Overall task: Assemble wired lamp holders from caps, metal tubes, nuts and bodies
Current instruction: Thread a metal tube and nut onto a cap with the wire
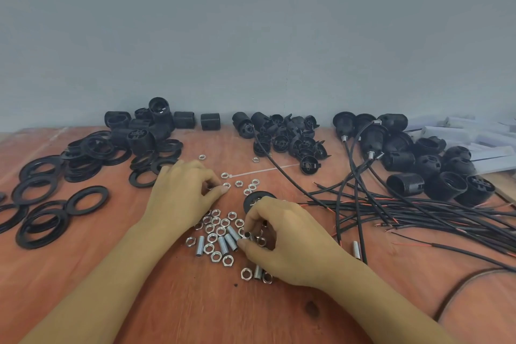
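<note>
Silver nuts [216,225] and threaded metal tubes [222,244] lie heaped on the wooden table [195,301] between my hands. My right hand [282,243] pinches a short metal tube [247,235] at the heap's right side. My left hand [184,193] has its thumb and fingers curled over a nut [226,185] among the scattered nuts further back; whether the nut is off the table I cannot tell. A black cap [255,198] lies just behind my right hand, partly hidden by it.
Black rings [42,204] spread over the left. Black bodies [145,126] and caps [290,139] are piled along the wall. Wired holders [413,159] and black cables [418,212] fill the right side. A white cable tie [262,171] lies mid-table.
</note>
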